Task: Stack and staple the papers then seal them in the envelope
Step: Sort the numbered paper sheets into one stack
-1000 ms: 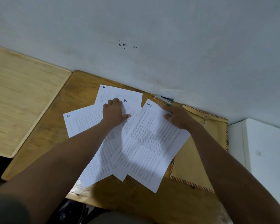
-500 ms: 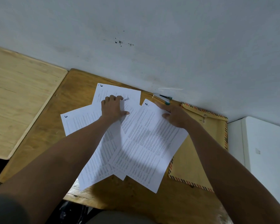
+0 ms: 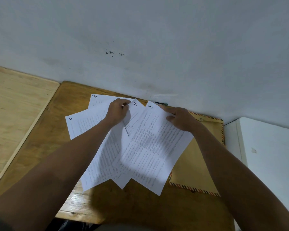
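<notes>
Left grip [image 3: 118, 110] pinching papers [image 3: 148, 144], stapler [image 3: 160, 103] behind, envelope [image 3: 198, 164] underneath.

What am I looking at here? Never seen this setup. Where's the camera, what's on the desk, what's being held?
There is no machine: a person works with two bare hands, and the one camera sits on their head, looking forward and down, so the arms enter from the bottom of the picture.

On the wooden desk, pushed against a wall, several printed papers lie fanned out and overlapping, with handwritten numbers in their top corners. A brown envelope with a striped border lies partly under them on the right. A small stapler rests by the wall, mostly hidden.

The left hand pinches the top edge of one sheet with curled fingers. The right hand rests flat on the rightmost sheet, holding it down. Nothing is stacked or stapled yet.
</notes>
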